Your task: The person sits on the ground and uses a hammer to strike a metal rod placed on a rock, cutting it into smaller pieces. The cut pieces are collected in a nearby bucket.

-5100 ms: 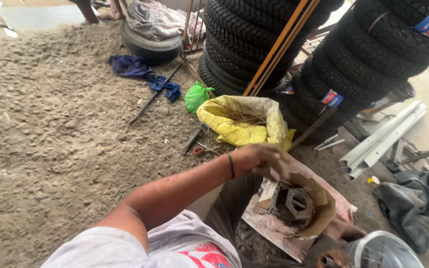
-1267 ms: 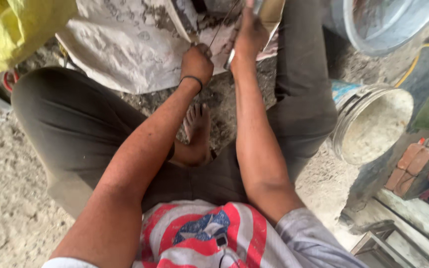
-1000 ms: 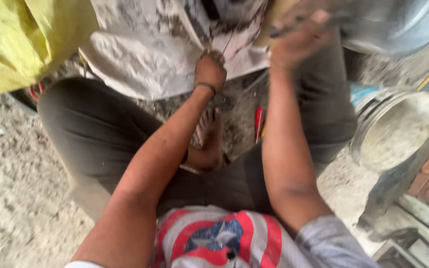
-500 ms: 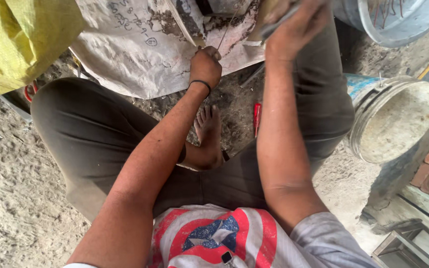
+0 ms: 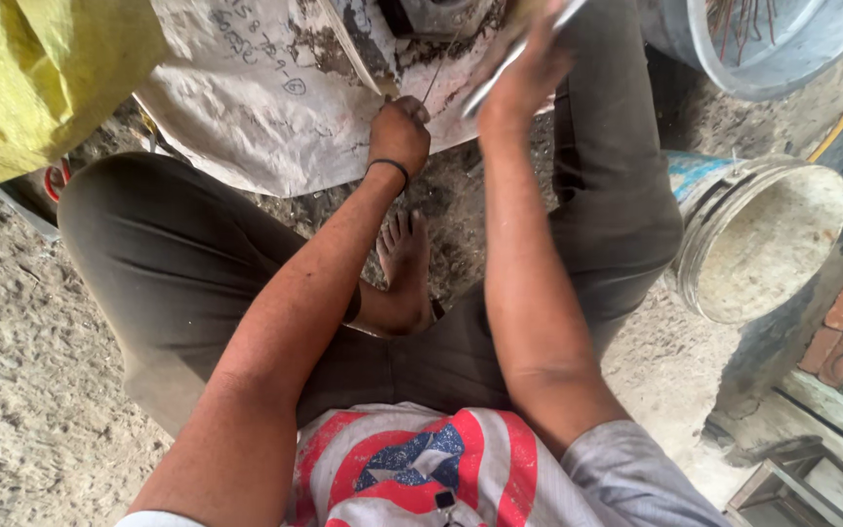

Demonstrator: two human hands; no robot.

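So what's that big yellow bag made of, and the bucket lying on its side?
The yellow bag looks like woven plastic sacking: faintly shiny, with soft crumpled folds. The bucket seems to be plastic too, with a thick ribbed rim and a dull, pale crust inside, perhaps dried cement or lime.

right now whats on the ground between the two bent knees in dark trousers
In the head view, a bare foot on dirty ground, crossed by both forearms.

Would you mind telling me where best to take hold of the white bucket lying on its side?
Probably the rim of the white bucket, from the right: it lies tipped with its open mouth facing that way, empty inside, nothing blocking it.
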